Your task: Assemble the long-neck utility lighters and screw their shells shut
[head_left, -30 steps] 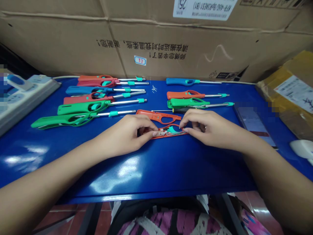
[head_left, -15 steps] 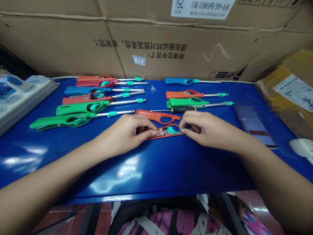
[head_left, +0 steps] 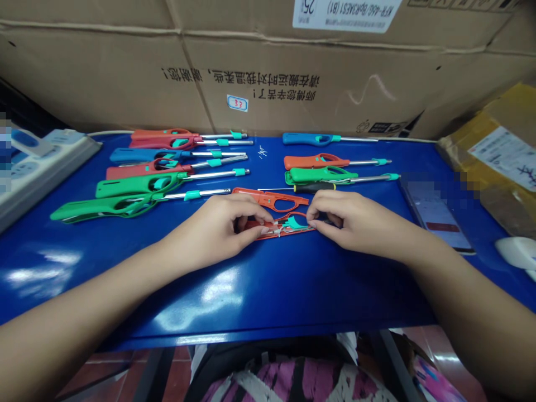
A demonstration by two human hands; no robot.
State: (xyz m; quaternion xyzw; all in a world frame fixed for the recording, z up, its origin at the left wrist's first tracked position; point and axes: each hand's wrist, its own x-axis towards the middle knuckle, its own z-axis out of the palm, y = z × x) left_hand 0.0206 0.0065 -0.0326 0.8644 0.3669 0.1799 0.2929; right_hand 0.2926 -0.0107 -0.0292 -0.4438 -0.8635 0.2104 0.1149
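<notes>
An opened orange gas lighter (head_left: pixel 268 237) lies on the blue table in front of me, its inner parts showing. Inside the shell sit a teal trigger (head_left: pixel 294 224) and a small whitish fitting (head_left: pixel 278 229). My left hand (head_left: pixel 226 226) pinches at the handle end, thumb and forefinger beside that fitting; what lies between the fingertips is hidden. At the front end, my right hand (head_left: pixel 355 220) has its fingers closed on the lighter by the metal tube. Just behind is the loose orange shell half (head_left: pixel 268 197). A screwdriver (head_left: pixel 315 188) with a black and yellow handle lies beyond it.
Several lighters, such as a green one (head_left: pixel 109 206), lie in a row at left. Blue (head_left: pixel 310 138), orange (head_left: pixel 314 162) and green (head_left: pixel 320 176) ones lie at right. A phone (head_left: pixel 438 215), a power strip (head_left: pixel 46 153) and a large carton (head_left: pixel 251 56) border the area.
The fingertips of my left hand have shifted slightly right along the lighter, and the whitish fitting sits a little differently. My right hand stays nearly still.
</notes>
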